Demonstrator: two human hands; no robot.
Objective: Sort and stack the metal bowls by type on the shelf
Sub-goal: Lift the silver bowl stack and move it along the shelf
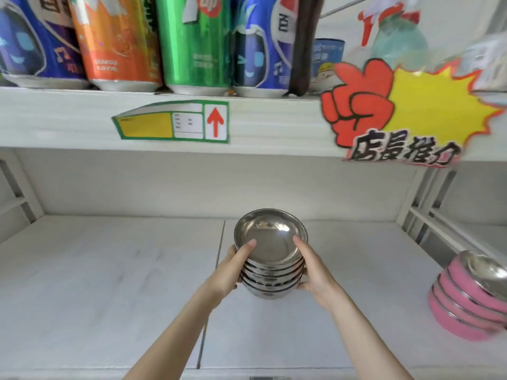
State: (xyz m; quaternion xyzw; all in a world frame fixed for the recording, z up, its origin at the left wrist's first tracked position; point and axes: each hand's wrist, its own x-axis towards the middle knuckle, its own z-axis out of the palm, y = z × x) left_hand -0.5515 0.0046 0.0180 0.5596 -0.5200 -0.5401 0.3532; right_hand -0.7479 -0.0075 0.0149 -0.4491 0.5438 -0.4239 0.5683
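A stack of several plain steel bowls (270, 242) stands near the middle of the white shelf board (109, 270). My left hand (233, 266) grips its left side with the thumb on the top bowl's rim. My right hand (312, 266) grips the right side the same way. The stack's base is at the shelf surface; I cannot tell whether it touches. At the far right sits a leaning stack of several pink-sided bowls with steel insides (472, 294), apart from both hands.
The upper shelf edge (260, 122) hangs close overhead, with a price label (175, 122) and a red-and-yellow promo sign (403, 113). Large drink cans (192, 42) stand above it. Shelf uprights frame the left (16, 185) and right (422, 204).
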